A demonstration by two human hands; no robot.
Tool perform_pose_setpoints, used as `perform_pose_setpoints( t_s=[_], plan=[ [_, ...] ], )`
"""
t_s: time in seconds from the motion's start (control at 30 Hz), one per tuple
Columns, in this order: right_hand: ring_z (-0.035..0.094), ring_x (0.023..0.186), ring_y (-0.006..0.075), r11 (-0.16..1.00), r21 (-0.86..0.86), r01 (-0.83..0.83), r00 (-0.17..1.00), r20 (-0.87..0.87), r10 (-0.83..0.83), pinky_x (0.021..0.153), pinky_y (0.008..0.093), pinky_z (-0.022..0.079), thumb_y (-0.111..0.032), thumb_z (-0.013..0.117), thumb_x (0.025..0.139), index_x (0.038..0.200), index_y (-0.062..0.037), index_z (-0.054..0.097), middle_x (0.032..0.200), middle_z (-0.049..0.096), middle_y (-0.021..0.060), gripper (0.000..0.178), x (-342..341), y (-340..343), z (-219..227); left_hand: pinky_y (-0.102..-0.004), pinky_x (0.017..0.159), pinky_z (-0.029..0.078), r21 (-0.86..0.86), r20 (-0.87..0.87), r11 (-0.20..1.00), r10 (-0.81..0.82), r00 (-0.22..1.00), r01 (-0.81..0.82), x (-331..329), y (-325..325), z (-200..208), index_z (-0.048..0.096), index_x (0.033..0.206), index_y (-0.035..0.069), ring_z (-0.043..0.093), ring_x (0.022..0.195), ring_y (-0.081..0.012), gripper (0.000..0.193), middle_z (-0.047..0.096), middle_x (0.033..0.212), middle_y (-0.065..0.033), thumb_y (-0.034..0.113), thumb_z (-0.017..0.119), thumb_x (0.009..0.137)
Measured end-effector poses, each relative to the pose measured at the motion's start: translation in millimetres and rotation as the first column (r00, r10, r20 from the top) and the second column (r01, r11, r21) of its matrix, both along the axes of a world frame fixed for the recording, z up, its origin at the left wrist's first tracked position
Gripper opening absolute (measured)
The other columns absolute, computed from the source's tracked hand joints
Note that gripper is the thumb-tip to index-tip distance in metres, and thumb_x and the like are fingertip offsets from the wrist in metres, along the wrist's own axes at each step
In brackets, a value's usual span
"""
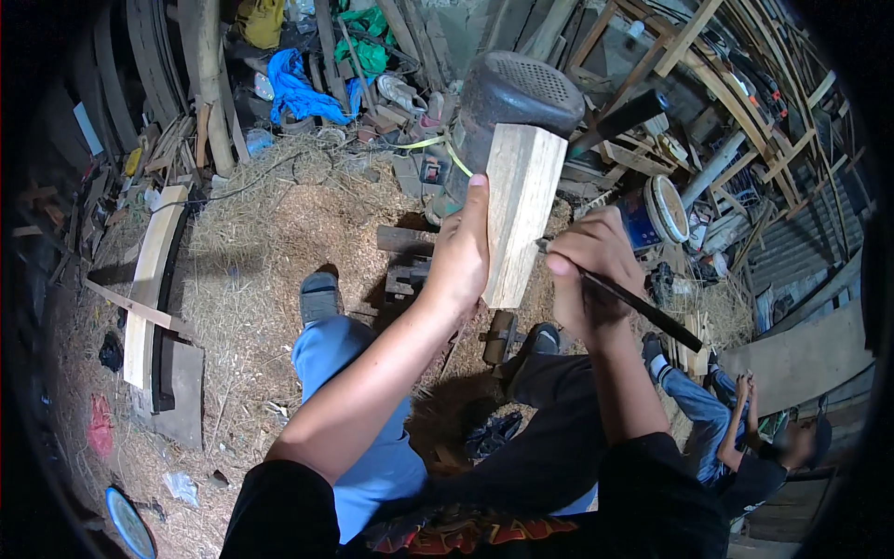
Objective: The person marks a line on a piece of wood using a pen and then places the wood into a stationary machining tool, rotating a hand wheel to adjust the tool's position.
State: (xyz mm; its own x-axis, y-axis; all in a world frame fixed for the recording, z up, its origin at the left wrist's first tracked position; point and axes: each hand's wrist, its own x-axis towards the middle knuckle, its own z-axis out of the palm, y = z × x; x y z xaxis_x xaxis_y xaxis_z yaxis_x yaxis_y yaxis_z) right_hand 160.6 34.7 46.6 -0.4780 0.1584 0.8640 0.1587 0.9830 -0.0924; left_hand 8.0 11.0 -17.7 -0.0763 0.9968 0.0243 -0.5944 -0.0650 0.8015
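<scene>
A pale, faceted wooden block (523,210), narrower at its lower end, is held tilted in front of me. My left hand (458,247) is closed around its left side, with the thumb lying along the edge. In my right hand (599,270) is a slim dark-handled tool (643,309), its handle pointing down to the right. The tool's short tip is at the block's right edge; whether it touches, I cannot tell. My right fingers wrap round the tool and hide part of it, so its exact kind does not show.
Behind the block stands a dark rounded machine housing (521,88) with a perforated top. A blue bucket (643,219) is to its right. Shavings and straw cover the floor (321,219). A long plank (149,279) lies left. Another person (745,438) sits at lower right.
</scene>
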Motion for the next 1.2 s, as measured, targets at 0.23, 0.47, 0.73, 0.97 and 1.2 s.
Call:
perform_pose_setpoints(
  t_s=[0.23, 0.47, 0.73, 0.97, 1.2],
  plan=[
    [0.058, 0.069, 0.025, 1.0, -0.005, 0.019, 0.999, -0.03, -0.019, 0.068, 0.0373, 0.042, -0.009, 0.079, 0.083, 0.089, -0.0068, 0.066, 0.077, 0.065, 0.0062, 0.014, -4, -3, -1, -0.0318, 0.083, 0.055, -0.013, 0.125, 0.999, -0.048, 0.991, 0.05, 5, 1, -1, 0.054, 0.136, 0.006, 0.066, 0.096, -0.015, 0.064, 0.067, 0.108, -0.0079, 0.058, 0.029, 0.109],
    [0.056, 0.069, 0.0249, 0.998, -0.008, -0.057, 0.998, 0.017, 0.057, 0.067, 0.0378, 0.04, -0.008, 0.081, 0.08, 0.092, -0.0068, 0.066, 0.076, 0.063, 0.0059, 0.019, -1, -12, -5, -0.0311, 0.082, 0.054, -0.071, 0.057, 0.994, -0.081, 0.995, 0.085, -2, 1, 1, 0.05, 0.144, 0.007, 0.064, 0.1, -0.0158, 0.067, 0.064, 0.116, -0.0072, 0.06, 0.028, 0.108],
    [0.055, 0.069, 0.0255, 0.999, -0.013, -0.031, 0.999, -0.01, 0.031, 0.067, 0.0385, 0.043, -0.01, 0.077, 0.086, 0.094, -0.007, 0.062, 0.076, 0.063, 0.0062, 0.017, -3, -2, 4, -0.0334, 0.093, 0.056, -0.024, 0.015, 0.998, -0.063, 0.998, 0.063, -1, 4, -7, 0.049, 0.143, 0.003, 0.067, 0.107, -0.0198, 0.07, 0.066, 0.118, -0.0133, 0.059, 0.025, 0.109],
    [0.056, 0.069, 0.0237, 0.988, 0.048, -0.146, 0.987, 0.072, 0.142, 0.066, 0.0395, 0.042, -0.014, 0.08, 0.083, 0.093, -0.0057, 0.067, 0.076, 0.062, 0.0047, 0.019, 4, -12, -13, -0.0349, 0.086, 0.055, -0.108, -0.01, 0.988, -0.113, 0.993, 0.112, -12, 3, -9, 0.052, 0.142, 0.005, 0.065, 0.101, -0.0171, 0.068, 0.066, 0.114, -0.0103, 0.059, 0.027, 0.109],
    [0.055, 0.07, 0.024, 0.996, 0.027, -0.089, 0.996, -0.004, 0.089, 0.068, 0.0387, 0.039, -0.01, 0.083, 0.077, 0.096, -0.0083, 0.064, 0.077, 0.061, 0.0045, 0.027, -3, 0, -1, -0.0311, 0.077, 0.056, -0.096, 0.022, 0.995, -0.039, 0.999, 0.041, -6, -1, -4, 0.058, 0.134, 0.007, 0.067, 0.09, -0.0157, 0.066, 0.067, 0.104, -0.0068, 0.061, 0.03, 0.108]
  ],
)
